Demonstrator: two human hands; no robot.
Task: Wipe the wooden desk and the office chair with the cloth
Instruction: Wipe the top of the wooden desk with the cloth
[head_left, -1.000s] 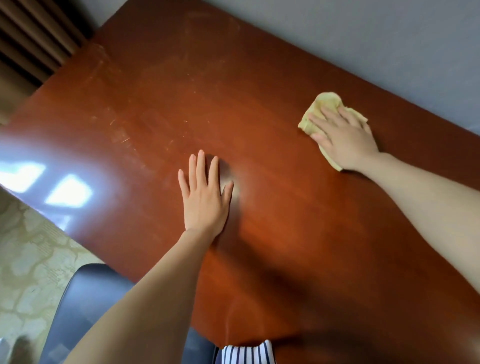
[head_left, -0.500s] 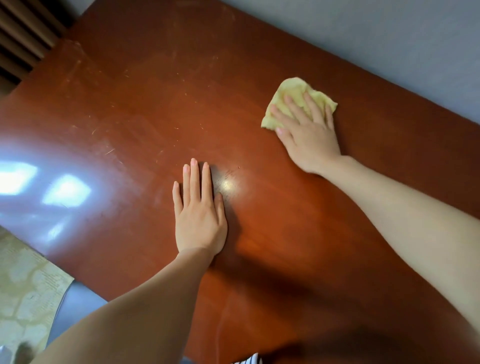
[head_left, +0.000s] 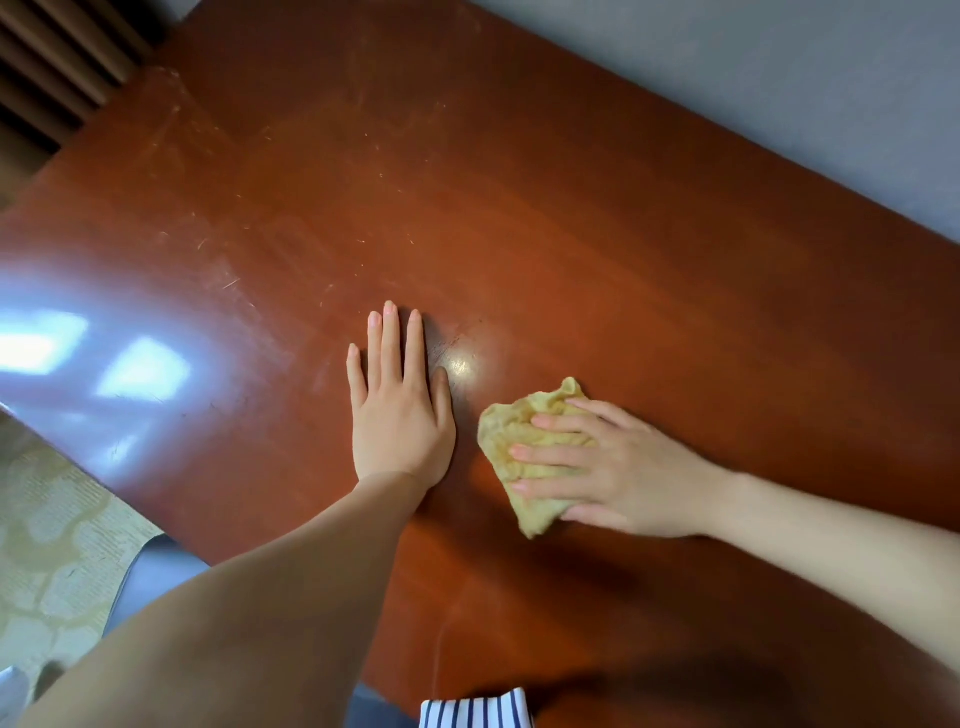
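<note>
On the reddish-brown wooden desk (head_left: 545, 218), near its front edge, the yellow cloth (head_left: 511, 434) lies bunched under the right hand (head_left: 618, 470). The hand's fingers (head_left: 550, 453) are stretched out almost straight and spread across the cloth, pressing it flat against the wood rather than clutching it; the thumb lies along the cloth's near edge. A crumpled corner of the cloth sticks out beyond the fingertips, toward the left hand (head_left: 400, 415).

That hand lies just beside the cloth without touching it, palm down on the desk, fingers straight and close together, pointing away from the person, holding nothing. Both forearms are bare.

Fine pale scratches (head_left: 228, 283) mark the desk's far left part, and bright patches of reflected light (head_left: 143, 369) sit on its glossy left end. Below the desk's left edge a grey part of the office chair (head_left: 156, 571) shows over a patterned beige carpet (head_left: 47, 530). A blue-and-white striped fabric (head_left: 475, 714) shows at the bottom edge. A grey wall (head_left: 779, 78) runs along the desk's far side, and dark vertical folds of a curtain (head_left: 62, 62) fill the upper left corner.
</note>
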